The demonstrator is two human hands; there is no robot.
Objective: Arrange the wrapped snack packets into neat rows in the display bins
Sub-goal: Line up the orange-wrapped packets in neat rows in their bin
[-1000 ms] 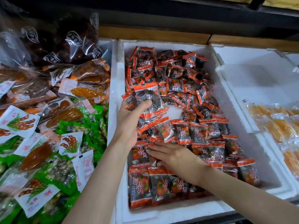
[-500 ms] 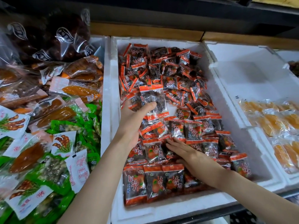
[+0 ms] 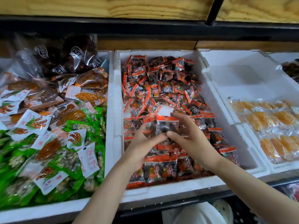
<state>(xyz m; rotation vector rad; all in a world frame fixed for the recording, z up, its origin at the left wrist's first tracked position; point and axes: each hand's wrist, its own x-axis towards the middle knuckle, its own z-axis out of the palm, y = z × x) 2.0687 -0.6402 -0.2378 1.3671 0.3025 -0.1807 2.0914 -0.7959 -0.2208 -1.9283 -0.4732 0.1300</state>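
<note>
Both hands work in the middle foam bin (image 3: 169,189), closed together on one small bunch of packets (image 3: 161,125). The left hand (image 3: 142,143) curls round the bunch's left side and the right hand (image 3: 192,139) round its right, digits meeting at the lower edge. The bunch stands roughly upright, red seal strip on top, faces toward the camera, long side running left-right across the bin. It sits mid-bin, just above the neat rows (image 3: 163,170) laid along the near edge. The loose heap (image 3: 161,81) fills the far half up to the far wall. Key relation: a bare foam patch (image 3: 165,109) lies just beyond the bunch, between the rows and the heap, straight ahead of both hands. My read is the next row goes there, so a short push toward the far edge, keeping the bunch's axis parallel to the near edge. Neither hand is clearly nearer; the right fingertips reach slightly further. Risk: slick wrappers fanning out on release. The green-packet bin (image 3: 48,209) on the left and the yellow-packet bin (image 3: 242,75) on the right are not in play.
</note>
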